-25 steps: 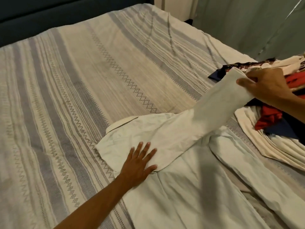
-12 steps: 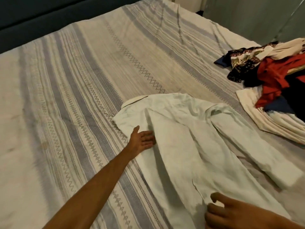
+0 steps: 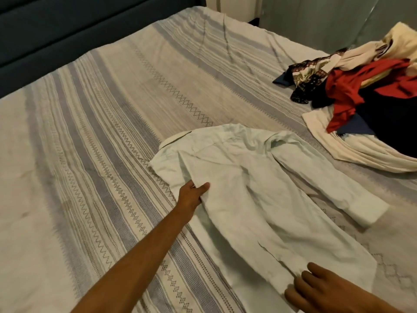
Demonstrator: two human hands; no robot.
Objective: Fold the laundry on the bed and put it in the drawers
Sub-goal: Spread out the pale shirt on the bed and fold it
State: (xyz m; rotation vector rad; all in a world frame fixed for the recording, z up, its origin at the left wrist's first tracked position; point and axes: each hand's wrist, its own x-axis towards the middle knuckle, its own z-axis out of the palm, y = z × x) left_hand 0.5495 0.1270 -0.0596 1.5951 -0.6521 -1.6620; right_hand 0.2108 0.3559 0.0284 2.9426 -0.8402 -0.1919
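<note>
A pale long-sleeved shirt (image 3: 248,188) lies spread on the striped bed cover (image 3: 101,154), collar to the upper left. One sleeve is folded across the body; the other stretches out to the right, cuff at the end. My left hand (image 3: 194,192) grips the shirt's left edge near the shoulder, its fingers tucked under the cloth and the thumb on top. At the bottom right my right hand (image 3: 316,288) rests on the folded sleeve's cuff near the hem, fingers bent loosely. A pile of unfolded laundry (image 3: 361,93) sits at the right of the bed.
The pile holds red, dark blue, patterned and cream garments, with a cream cloth (image 3: 352,150) spread beneath it. A dark headboard (image 3: 67,30) runs along the top left. A grey wall (image 3: 327,16) stands behind the bed's far corner.
My right hand brought the raised sleeve down across the shirt and now rests by the hem. My left hand went from pressing flat on the shoulder to gripping the shirt's edge.
</note>
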